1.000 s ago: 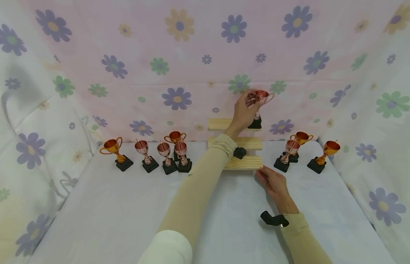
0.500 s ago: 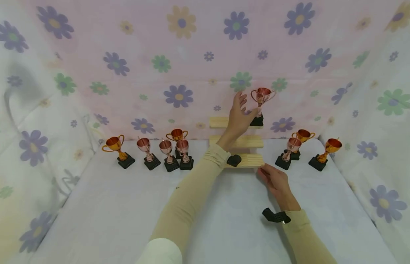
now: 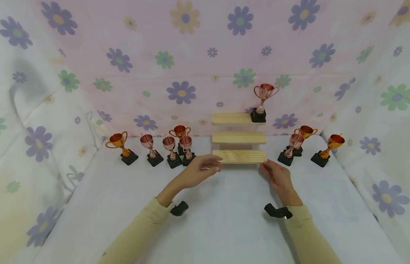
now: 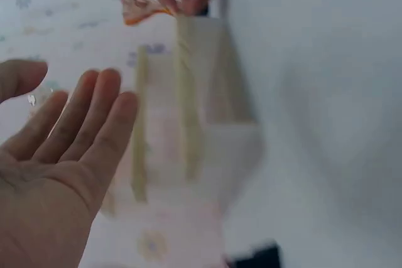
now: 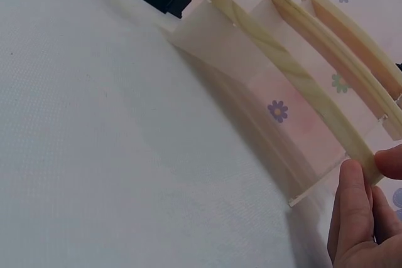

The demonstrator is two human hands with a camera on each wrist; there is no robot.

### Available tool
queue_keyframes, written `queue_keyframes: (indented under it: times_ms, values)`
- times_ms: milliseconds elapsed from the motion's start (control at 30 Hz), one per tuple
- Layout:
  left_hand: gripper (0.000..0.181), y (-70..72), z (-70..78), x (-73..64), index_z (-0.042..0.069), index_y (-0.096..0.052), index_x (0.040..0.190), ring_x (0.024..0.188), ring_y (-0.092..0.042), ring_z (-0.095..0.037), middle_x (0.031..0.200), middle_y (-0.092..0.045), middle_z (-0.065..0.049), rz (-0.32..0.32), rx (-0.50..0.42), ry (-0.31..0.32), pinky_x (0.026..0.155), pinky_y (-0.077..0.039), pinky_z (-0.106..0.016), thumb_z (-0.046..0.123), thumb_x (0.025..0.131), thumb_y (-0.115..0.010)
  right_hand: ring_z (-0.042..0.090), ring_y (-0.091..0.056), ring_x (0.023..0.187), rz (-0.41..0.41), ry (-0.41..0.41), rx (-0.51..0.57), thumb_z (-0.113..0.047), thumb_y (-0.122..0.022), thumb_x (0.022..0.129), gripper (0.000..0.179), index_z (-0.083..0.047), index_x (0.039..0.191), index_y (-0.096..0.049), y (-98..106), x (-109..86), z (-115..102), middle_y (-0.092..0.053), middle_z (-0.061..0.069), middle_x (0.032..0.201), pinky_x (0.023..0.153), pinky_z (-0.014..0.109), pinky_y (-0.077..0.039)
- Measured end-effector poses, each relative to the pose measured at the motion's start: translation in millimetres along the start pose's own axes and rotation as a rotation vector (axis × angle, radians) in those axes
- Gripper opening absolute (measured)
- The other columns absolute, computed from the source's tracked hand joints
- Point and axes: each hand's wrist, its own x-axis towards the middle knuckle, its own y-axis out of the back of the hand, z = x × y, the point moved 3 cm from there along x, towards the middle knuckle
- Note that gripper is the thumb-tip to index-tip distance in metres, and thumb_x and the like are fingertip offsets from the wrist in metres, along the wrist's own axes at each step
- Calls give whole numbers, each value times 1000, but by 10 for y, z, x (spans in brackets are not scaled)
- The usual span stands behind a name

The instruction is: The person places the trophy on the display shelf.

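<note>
A three-tier wooden display rack (image 3: 239, 137) stands at the back of the table. On the right end of its top board stands a rose-gold trophy cup (image 3: 265, 93) with a black base. My right hand (image 3: 278, 178) pinches the right end of the lowest board between thumb and fingers, as the right wrist view shows on the wooden board (image 5: 301, 86). My left hand (image 3: 199, 171) is near the left end of that board, holding nothing. In the left wrist view its fingers (image 4: 88, 117) are spread and fairly straight.
Left of the rack stand a gold trophy (image 3: 117, 141), several rose-gold trophies (image 3: 147, 141) and another gold trophy (image 3: 180, 131) behind them. To the right are a rose-gold trophy (image 3: 295, 141) and two gold ones (image 3: 335, 141). Flowered cloth (image 3: 142, 84) hangs behind the white table (image 3: 224, 220).
My left hand has let go of the rose-gold trophy on the top board and moved down and left to the lowest board's left end. The right hand keeps its hold.
</note>
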Motion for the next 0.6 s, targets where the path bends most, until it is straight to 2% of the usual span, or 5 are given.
queue_keyframes:
  times_ms: [67,167,333,433,600]
  values:
    - [37,92,-129,-296,-7,-55,137,114,-68,-30,124,-67,-26,-38,29,48,101,-56,-32,8,104,-59,7,-69,89,6,-9,0,-6,-65,99,5,-9,101,-68,-9,-6,4,-71,-2,92,88,19,-59]
    - [37,259,-294,-675,-7,-56,136,114,-67,-31,123,-67,-25,-62,58,133,100,-55,-27,11,104,-59,6,-68,91,8,-20,-7,-8,-65,100,14,-8,114,-64,-11,-5,-9,-70,-3,94,89,19,-58]
    - [37,645,-424,-1231,-7,-59,133,112,-67,-35,124,-68,-21,-75,112,278,92,-56,-21,15,104,-60,6,-68,93,3,-27,-5,-8,-64,100,32,-5,131,-59,-27,11,-16,-70,-3,96,91,19,-58]
    - [36,921,-400,-1523,-8,-60,132,109,-68,-35,124,-68,-21,-45,171,343,88,-58,-24,17,105,-58,6,-68,93,17,-34,-1,-8,-64,100,35,-5,134,-58,-24,16,-5,-70,-3,97,91,20,-58]
    - [38,1324,-271,-1907,-9,-58,133,107,-69,-31,126,-67,-23,84,264,420,86,-59,-25,19,106,-55,6,-68,93,17,-33,-4,-8,-64,100,35,-5,134,-58,-8,7,2,-70,-3,95,91,19,-57]
